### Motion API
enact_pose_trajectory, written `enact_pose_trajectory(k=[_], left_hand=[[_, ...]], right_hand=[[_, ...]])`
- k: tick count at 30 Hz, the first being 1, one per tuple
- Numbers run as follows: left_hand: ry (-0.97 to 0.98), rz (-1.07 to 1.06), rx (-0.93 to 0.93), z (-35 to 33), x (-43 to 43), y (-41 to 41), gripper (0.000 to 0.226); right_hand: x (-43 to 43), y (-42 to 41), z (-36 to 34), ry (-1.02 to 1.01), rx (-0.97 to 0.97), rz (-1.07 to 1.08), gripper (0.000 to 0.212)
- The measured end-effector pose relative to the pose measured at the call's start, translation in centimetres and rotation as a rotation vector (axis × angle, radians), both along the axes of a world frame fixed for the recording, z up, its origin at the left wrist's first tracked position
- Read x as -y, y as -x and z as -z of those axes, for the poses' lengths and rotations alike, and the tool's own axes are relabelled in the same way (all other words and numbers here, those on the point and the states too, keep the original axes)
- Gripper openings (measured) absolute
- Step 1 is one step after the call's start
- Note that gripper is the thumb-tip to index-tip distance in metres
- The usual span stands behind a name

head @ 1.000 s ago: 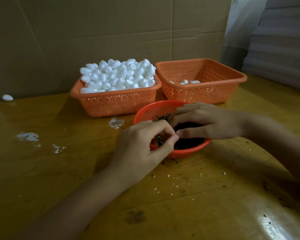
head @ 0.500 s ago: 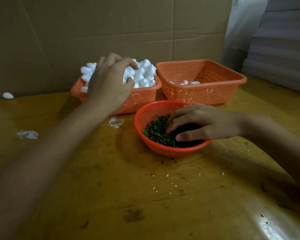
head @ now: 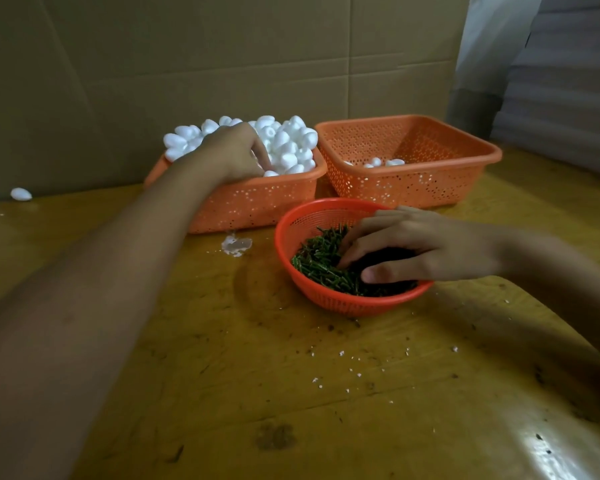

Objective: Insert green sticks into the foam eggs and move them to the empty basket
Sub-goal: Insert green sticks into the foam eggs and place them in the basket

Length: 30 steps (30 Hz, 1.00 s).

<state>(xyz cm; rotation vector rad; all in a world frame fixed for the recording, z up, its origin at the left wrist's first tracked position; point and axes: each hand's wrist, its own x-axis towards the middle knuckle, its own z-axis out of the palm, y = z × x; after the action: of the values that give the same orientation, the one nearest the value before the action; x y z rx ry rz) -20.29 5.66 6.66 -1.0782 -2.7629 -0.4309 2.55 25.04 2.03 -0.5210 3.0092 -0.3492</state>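
Item 1, I log: left hand (head: 231, 154), now lower, fingers curled into the heaped white foam eggs (head: 288, 143) in the left orange perforated plastic basket (head: 257, 202); whether it pinches one, I cannot tell.
Item 2: right hand (head: 420, 244), unmoved, fingers loosely spread on thin green sticks (head: 317, 259) in the round red mesh bowl (head: 343, 303).

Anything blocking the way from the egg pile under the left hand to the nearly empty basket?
Nothing visible does. The left hand is on the white foam eggs heaped in the full orange mesh basket; the near-empty orange mesh basket stands right beside it, open-topped.
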Motion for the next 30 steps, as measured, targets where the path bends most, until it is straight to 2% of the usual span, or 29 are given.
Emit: enact_pose_trajectory(k=[4,8,13,16,20,23,28,30], left_hand=[[-0.172,0.004,-0.061,0.9,0.1,-0.1,0.021],[-0.504,0.003,-0.092,2.4,0.9,-1.5,0.022],[-0.873,0.186,0.164,2.8,1.7,-6.5,0.021],[-0.956,0.290,0.336,3.6,2.3,-9.8,0.022],[-0.997,0.376,0.548,5.6,3.2,-12.7,0.030],[-1.040,0.418,0.624,6.8,3.8,-13.9,0.038],[-1.099,0.451,0.678,7.7,4.3,-14.6,0.026],[-1.105,0.448,0.677,7.9,4.4,-14.5,0.028]], right_hand=[[0.0,0.0,0.0,0.010,-0.008,0.004,0.046],[0.0,0.0,0.1,0.053,-0.015,-0.010,0.038],[0.1,0.2,0.2,0.239,-0.012,-0.026,0.025],[0.1,0.3,0.2,0.281,-0.022,-0.022,0.015],[0.8,0.9,-0.5,0.196,-0.042,-0.015,0.011],[1.3,1.5,-1.2,0.145,-0.021,0.033,0.012],[1.8,2.1,-0.8,0.165,0.021,0.098,0.010],[2.1,2.0,-0.1,0.104,-0.036,0.102,0.011]])
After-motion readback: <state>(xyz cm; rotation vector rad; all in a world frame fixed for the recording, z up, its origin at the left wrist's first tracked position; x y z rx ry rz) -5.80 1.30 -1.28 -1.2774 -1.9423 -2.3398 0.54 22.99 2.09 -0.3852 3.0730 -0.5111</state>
